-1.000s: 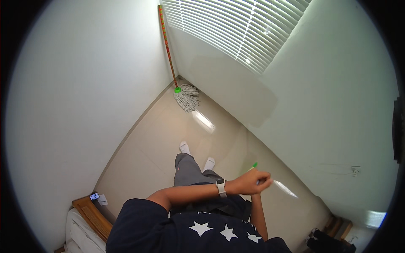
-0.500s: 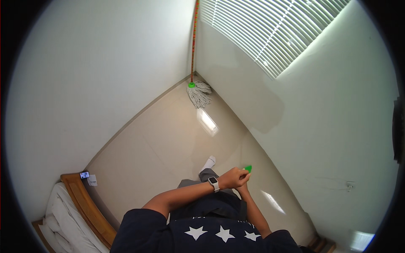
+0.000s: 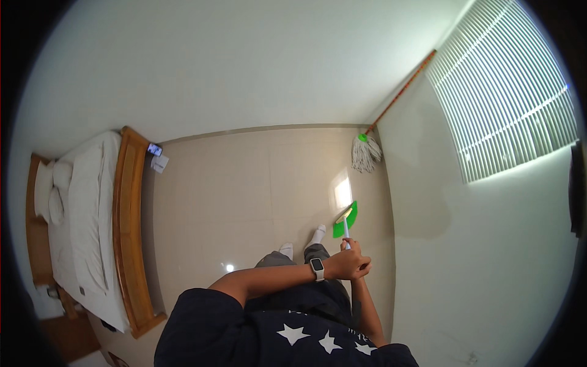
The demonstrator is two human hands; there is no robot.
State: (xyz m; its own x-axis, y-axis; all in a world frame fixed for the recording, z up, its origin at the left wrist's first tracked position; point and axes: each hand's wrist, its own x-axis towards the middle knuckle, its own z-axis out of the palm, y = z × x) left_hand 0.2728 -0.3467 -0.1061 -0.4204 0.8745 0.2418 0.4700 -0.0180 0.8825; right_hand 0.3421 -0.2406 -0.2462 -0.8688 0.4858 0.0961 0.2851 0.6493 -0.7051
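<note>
- Broom (image 3: 347, 226): held out in front, its green head (image 3: 352, 215) fanned over the floor (image 3: 208, 196), just right of the right foot (image 3: 318, 234).
- Left hand (image 3: 345, 265): fingers curled, crossed over to the right; I cannot tell whether it grips the handle (image 3: 347, 233).
- Right hand (image 3: 352, 245): wrapped round the handle, farther forward.
- Handling it well likely calls for a steady upper hand, the head flat, and short strokes clear of the foot.
- Half a second ago only a scrap of green showed past the hands; now the whole head does.
- Mop (image 3: 365, 154) and bed (image 3: 131, 232): the view has swung left, showing more bed.
</note>
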